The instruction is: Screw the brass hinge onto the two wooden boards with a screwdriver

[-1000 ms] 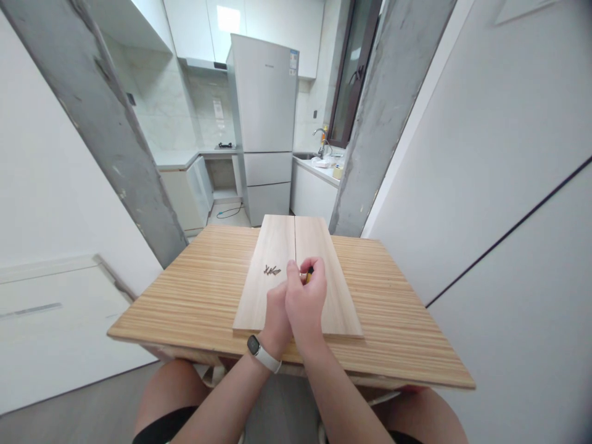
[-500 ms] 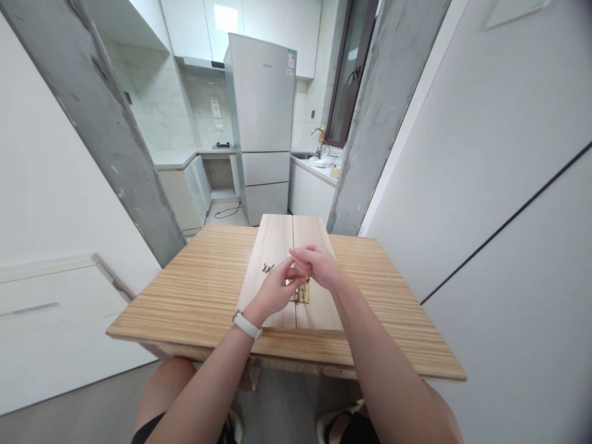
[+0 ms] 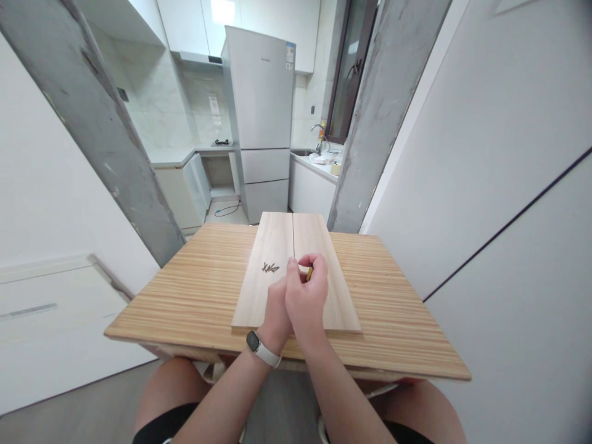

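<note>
Two pale wooden boards (image 3: 272, 234) lie side by side, a thin dark seam between them. Over the seam, near the boards' front, my right hand (image 3: 308, 296) is closed with curled fingers, thumb pointing up and away. My left hand (image 3: 277, 305) is tucked against and partly behind it, its fingers mostly hidden. A gold-coloured piece, probably the edge of a brass hinge (image 3: 309, 272), shows between the right fingers; I cannot tell whether it is held or lying on the board. Several small screws (image 3: 271, 267) lie on the left board, left of my hands.
The boards rest on a striped wooden table (image 3: 194, 283), its front edge close to my knees. Beyond the table stand a silver refrigerator (image 3: 261, 98) and a counter with a sink tap (image 3: 318, 132). Grey pillars and white walls flank both sides.
My right hand has swung down and turned, and now overlaps the left. My left wrist has shifted right and rotated. The brass hinge and its screws, visible before on the seam, are now mostly covered.
</note>
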A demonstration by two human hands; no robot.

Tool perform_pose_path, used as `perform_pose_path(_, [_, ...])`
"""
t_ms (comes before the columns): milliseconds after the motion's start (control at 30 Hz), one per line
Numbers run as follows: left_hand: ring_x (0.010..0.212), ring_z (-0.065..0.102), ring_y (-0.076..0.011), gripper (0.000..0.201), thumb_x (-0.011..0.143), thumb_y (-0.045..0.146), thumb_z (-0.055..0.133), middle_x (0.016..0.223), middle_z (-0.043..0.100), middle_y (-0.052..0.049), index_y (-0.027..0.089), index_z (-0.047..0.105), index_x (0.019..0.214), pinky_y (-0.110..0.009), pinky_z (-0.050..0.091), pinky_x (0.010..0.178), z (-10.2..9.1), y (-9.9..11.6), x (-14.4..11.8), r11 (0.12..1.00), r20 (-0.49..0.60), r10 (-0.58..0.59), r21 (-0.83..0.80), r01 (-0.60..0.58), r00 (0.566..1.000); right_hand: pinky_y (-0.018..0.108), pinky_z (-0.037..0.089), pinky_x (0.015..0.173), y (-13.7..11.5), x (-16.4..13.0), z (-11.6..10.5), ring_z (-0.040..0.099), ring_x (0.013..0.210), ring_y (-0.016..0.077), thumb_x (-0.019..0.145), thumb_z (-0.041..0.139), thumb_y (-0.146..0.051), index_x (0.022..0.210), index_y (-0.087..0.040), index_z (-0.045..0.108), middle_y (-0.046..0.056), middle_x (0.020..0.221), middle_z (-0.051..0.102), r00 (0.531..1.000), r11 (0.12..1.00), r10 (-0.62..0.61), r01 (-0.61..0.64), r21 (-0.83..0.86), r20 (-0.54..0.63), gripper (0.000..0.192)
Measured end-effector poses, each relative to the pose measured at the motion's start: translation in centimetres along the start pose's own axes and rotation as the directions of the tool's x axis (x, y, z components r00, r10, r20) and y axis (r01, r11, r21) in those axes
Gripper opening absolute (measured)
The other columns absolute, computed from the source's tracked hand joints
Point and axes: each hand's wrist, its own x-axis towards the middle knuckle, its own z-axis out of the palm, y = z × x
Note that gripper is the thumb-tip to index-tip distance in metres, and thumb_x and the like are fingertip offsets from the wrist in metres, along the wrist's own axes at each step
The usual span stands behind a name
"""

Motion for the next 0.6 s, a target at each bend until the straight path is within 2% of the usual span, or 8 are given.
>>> perform_pose_path(100, [0.084,0.070,-0.0190,0.016,0.090,0.013,0.060,0.097,0.078,-0.007,0.018,0.071,0.100,-0.029,0.054,0.075,-0.4,0.4,0.1,0.999,-0.002,-0.038,-0.002,0.038,0.999,0.030,0.036,0.057,0.6,0.7,0.2,0.042,0.060,0.0148,0.097,0.057,-0.041,0.068,-0.023,0.043,-0.004,0.062,0.043,0.999,0.993,0.046,-0.049,0.107,0.027,0.037])
perform_pose_path(233, [0.093,0.070,-0.0185,0.036,0.079,0.004,0.066,0.103,0.076,-0.004,0.020,0.066,0.112,-0.029,0.054,0.085,-1.5,0.9,1.3,0.993,0.077,-0.015,-0.115,0.024,0.997,0.030,0.025,0.049,1.9,3.9,-0.3,0.031,0.049,0.0115,0.095,0.058,-0.048,0.052,-0.023,0.036,-0.005,0.049,0.032,0.953,0.952,0.096,-0.172,0.253,0.286,0.055])
perform_pose_path(300, [0.095,0.071,-0.0186,0.044,0.081,0.006,0.068,0.104,0.074,-0.004,0.020,0.061,0.122,-0.030,0.055,0.087,-1.8,0.8,2.0,0.977,0.132,-0.011,-0.209,0.039,0.991,0.030,0.024,0.048,2.4,5.8,-0.8,0.029,0.046,0.0103,0.093,0.063,-0.049,0.048,-0.022,0.038,-0.006,0.046,0.032,0.844,0.910,0.076,-0.276,0.310,0.530,0.057])
perform_pose_path(367, [0.095,0.071,-0.0189,0.039,0.083,0.009,0.068,0.103,0.073,-0.005,0.019,0.059,0.120,-0.031,0.056,0.087,-1.9,0.4,2.6,0.956,0.206,0.004,-0.289,0.057,0.978,0.029,0.022,0.048,2.7,7.5,-1.2,0.026,0.044,0.0091,0.091,0.066,-0.049,0.046,-0.022,0.038,-0.007,0.044,0.031,0.653,0.862,0.008,-0.389,0.325,0.757,0.059])
perform_pose_path(433, [0.097,0.071,-0.0196,0.028,0.085,0.010,0.066,0.101,0.072,-0.006,0.017,0.061,0.111,-0.032,0.057,0.089,-1.8,-0.1,3.1,0.937,0.281,0.037,-0.343,0.064,0.959,0.029,0.020,0.048,2.9,8.8,-1.7,0.024,0.043,0.0084,0.090,0.068,-0.050,0.045,-0.022,0.036,-0.007,0.043,0.029,0.491,0.832,-0.040,-0.466,0.301,0.870,0.062])
perform_pose_path(467, [0.098,0.071,-0.0202,0.024,0.086,0.010,0.065,0.101,0.072,-0.006,0.017,0.062,0.108,-0.033,0.057,0.090,-1.7,-0.3,3.2,0.930,0.306,0.053,-0.361,0.065,0.950,0.029,0.019,0.048,3.0,9.2,-1.9,0.023,0.043,0.0082,0.090,0.068,-0.050,0.045,-0.022,0.035,-0.008,0.043,0.028,0.449,0.826,-0.049,-0.484,0.289,0.892,0.062])
perform_pose_path(533, [0.100,0.072,-0.0212,0.023,0.086,0.010,0.064,0.103,0.073,-0.007,0.017,0.062,0.108,-0.034,0.057,0.092,-1.6,-0.7,3.4,0.925,0.321,0.062,-0.375,0.067,0.945,0.029,0.022,0.048,3.0,9.4,-2.2,0.026,0.043,0.0089,0.091,0.066,-0.051,0.045,-0.022,0.037,-0.007,0.043,0.031,0.459,0.828,-0.051,-0.477,0.294,0.887,0.061])
perform_pose_path(600, [0.099,0.073,-0.0220,0.027,0.086,0.011,0.065,0.104,0.074,-0.007,0.018,0.063,0.111,-0.034,0.058,0.089,-1.4,-0.8,3.4,0.936,0.289,0.034,-0.344,0.070,0.957,0.028,0.031,0.051,2.8,8.9,-2.4,0.038,0.048,0.0113,0.091,0.064,-0.049,0.051,-0.021,0.046,-0.004,0.049,0.043,0.572,0.858,-0.039,-0.401,0.321,0.819,0.053])
